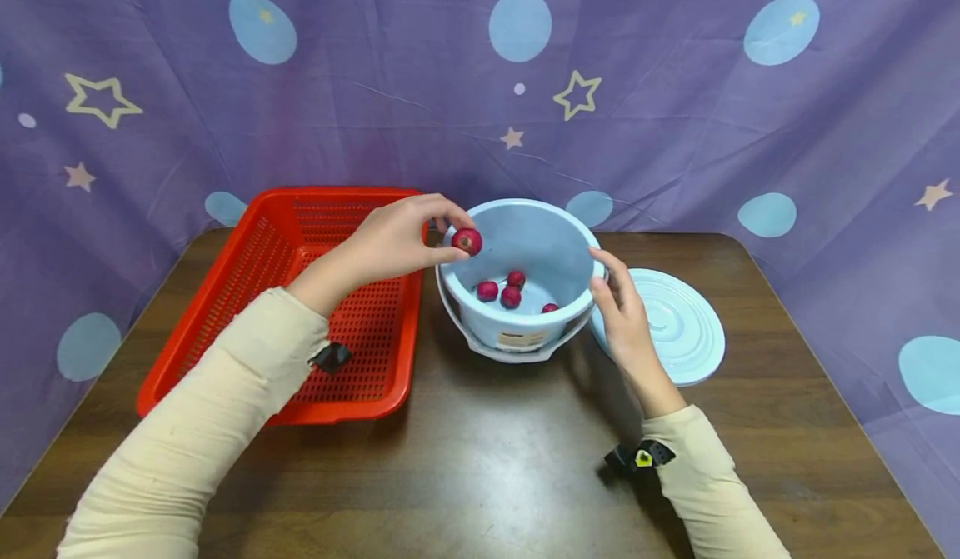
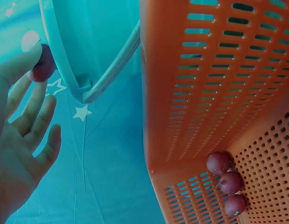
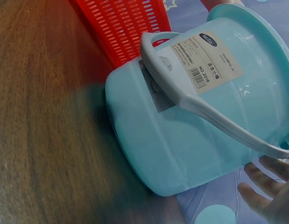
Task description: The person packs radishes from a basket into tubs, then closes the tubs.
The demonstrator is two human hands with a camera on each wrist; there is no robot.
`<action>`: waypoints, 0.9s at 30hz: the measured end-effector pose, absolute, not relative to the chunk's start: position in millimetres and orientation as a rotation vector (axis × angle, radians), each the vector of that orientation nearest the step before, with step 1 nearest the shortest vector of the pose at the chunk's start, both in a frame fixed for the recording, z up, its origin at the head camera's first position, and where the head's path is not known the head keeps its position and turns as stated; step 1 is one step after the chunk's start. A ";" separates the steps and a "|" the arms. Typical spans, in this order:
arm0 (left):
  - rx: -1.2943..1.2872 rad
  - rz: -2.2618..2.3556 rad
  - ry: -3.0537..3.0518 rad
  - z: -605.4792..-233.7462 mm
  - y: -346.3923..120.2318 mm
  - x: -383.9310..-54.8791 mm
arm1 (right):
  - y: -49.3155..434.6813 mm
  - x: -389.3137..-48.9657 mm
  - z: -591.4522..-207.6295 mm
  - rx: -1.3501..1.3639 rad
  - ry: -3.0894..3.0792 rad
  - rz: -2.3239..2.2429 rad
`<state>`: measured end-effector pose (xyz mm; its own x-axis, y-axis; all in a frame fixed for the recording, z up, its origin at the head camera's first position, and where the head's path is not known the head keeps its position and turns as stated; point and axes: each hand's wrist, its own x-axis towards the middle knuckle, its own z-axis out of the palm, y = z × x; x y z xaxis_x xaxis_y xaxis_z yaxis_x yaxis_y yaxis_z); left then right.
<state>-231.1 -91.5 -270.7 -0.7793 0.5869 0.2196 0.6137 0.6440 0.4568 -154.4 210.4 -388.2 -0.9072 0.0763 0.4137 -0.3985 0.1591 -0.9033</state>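
Observation:
My left hand (image 1: 405, 238) pinches a small round red fruit (image 1: 467, 242) between thumb and fingers, at the left rim of a light blue bucket (image 1: 480, 322). Its brownish end faces the head camera. Several similar red fruits (image 1: 511, 296) lie on the bucket's bottom. At the bucket's right side, my right hand (image 1: 628, 317) has its fingers spread, the fingertips at or close to the rim. The right wrist view shows those fingers (image 3: 261, 186) loosely bent beside the bucket's wall. Three more red fruits (image 2: 229, 183) sit in a corner of the red basket (image 2: 153, 116).
The slotted red basket (image 1: 408, 334) stands left of the bucket on the brown wooden table (image 1: 480, 459). A round light blue lid (image 1: 686, 326) lies at the right. The bucket's grey-white handle (image 1: 510, 355) hangs down in front. A purple patterned curtain (image 1: 420, 84) hangs behind.

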 end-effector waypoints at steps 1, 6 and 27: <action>-1.047 -0.803 -2.809 -271.2 -91.3 -231.3 | 210.3 -154.4 -388.0 0.308 -2.079 1.801; -1.122 -0.735 -2.868 -273.6 -90.9 -231.9 | 209.9 -154.5 -387.5 0.317 -2.077 1.798; -1.018 -1.002 -2.823 -279.1 -126.9 -251.8 | 207.6 -153.4 -388.1 0.322 -2.071 1.801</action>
<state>-251.8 -126.9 -279.1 -0.7928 0.5810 0.1843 0.5671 0.5922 0.5725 -153.4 207.6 -388.1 -0.9032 0.0719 0.4232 -0.4091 0.1544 -0.8993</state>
